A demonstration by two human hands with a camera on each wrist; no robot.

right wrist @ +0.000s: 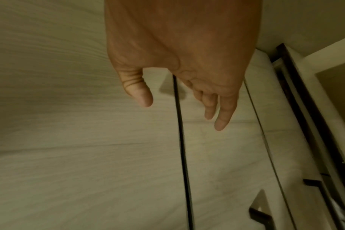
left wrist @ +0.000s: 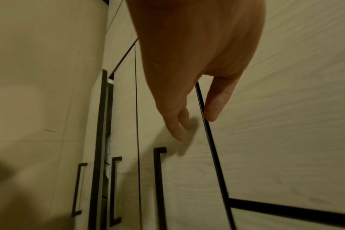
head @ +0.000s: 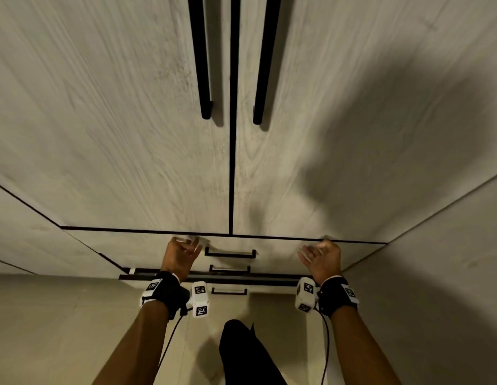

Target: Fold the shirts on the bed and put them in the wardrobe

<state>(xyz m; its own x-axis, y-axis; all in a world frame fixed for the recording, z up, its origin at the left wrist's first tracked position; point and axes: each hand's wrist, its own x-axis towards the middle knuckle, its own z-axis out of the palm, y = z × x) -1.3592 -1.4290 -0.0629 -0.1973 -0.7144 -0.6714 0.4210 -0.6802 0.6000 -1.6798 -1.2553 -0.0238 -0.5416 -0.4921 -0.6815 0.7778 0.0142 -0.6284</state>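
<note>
both forearms reach forward from the bottom of the head view, each with a black wrist strap carrying a little white tagged camera block, and a dark trouser leg [head: 241, 354] sits between them over the pale floor [head: 61, 329]. left hand [head: 180, 257] and right hand [head: 322, 259] are well apart from each other, one either side of the drawer handles, and both look empty, with fingers loose and pretty straight, nothing pinched or held. the wrist views back that up: left hand [left wrist: 189, 77] has its fingertips close to or maybe just touching the top drawer front [left wrist: 187, 163], with the thumb over by the dark gap under the doors, and the right hand [right wrist: 179, 62] hovers the same way over its side of that gap, can't honestly tell if it's touching. my read is the hands are spread wide so a push lands evenly across a wide drawer front instead of skewing it. wardrobe [head: 117, 120] is right in front, both tall doors shut, long black handles [head: 201, 65] side by side at the middle seam. below the doors there's a stack of drawers with short black handles [head: 230, 252], and the one lower down [head: 214, 278] sticks out a bit with a dark opening showing. in the left wrist view something pale shows inside that gap [left wrist: 108, 149], could be fabric, too small to tell. no shirts or bed visible anywhere here, so if a shirt is in that drawer i can't confirm it.
</note>
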